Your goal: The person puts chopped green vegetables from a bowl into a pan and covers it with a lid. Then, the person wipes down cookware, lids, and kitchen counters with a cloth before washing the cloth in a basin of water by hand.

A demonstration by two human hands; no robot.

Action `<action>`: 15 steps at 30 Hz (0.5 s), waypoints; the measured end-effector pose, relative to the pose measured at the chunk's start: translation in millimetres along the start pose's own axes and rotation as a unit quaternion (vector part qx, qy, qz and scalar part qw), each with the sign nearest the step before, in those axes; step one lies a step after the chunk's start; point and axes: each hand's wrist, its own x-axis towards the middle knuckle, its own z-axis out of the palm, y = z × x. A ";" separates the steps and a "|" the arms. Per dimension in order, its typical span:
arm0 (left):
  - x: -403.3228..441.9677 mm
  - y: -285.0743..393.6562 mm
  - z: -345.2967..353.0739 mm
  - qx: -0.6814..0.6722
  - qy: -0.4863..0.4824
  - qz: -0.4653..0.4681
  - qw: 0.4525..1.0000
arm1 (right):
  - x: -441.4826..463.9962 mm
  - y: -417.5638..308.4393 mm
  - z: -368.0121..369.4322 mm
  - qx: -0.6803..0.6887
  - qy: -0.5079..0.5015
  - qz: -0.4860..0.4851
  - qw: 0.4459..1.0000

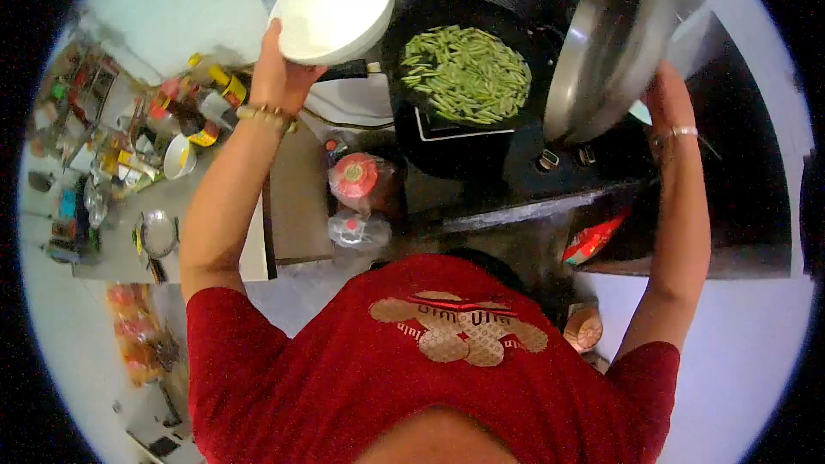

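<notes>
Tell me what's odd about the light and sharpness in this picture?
In the head view, black corners frame a round, fisheye-like image; the white bowl looks nearly washed out inside, the large metal piece shows bright reflections, the surface at right sinks into darkness, and the yellow-labelled bottle looks smeared.

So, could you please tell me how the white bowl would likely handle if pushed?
The white bowl looks stiff, its rim undistorted as the left hand holds it. Its smooth surface may be slippery. Its curved wall suggests it could roll if laid sideways.
</notes>
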 end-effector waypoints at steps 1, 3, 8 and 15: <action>-15.5 7.6 -11.1 -0.006 0.024 0.023 0.999 | 12.7 -7.7 11.5 -0.032 -0.041 -0.021 0.998; -46.1 22.9 -42.5 0.032 0.039 0.050 0.997 | 21.4 -29.4 49.3 -0.142 -0.056 -0.047 0.987; -122.1 38.7 -112.6 0.018 0.161 0.078 0.984 | 59.7 -22.9 129.2 -0.490 -0.047 -0.272 0.827; -204.3 18.8 -216.9 0.002 0.311 0.057 0.949 | 56.8 6.6 180.8 -0.603 -0.093 -0.276 0.743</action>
